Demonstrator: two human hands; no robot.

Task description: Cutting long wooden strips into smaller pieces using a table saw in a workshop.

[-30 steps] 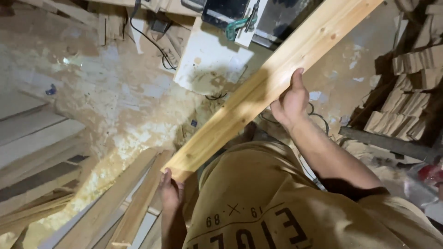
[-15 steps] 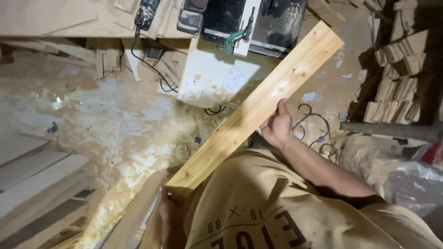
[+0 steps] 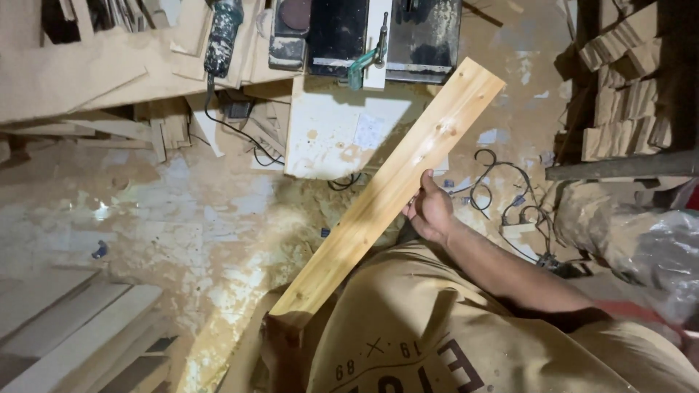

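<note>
I am gripping the long pale pine plank (image 3: 393, 191) slantwise over the dusty floor (image 3: 182, 218), my right hand (image 3: 431, 211) clasping its edge, my left hand (image 3: 280, 349) closing round its lower end.

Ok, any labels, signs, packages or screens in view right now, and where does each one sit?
Paper label: pale, roughly square, stuck on the white cabinet under the machine, just left of the plank.
Plastic bag: grey, crumpled, at the right edge.
No signs or screens visible.
</note>
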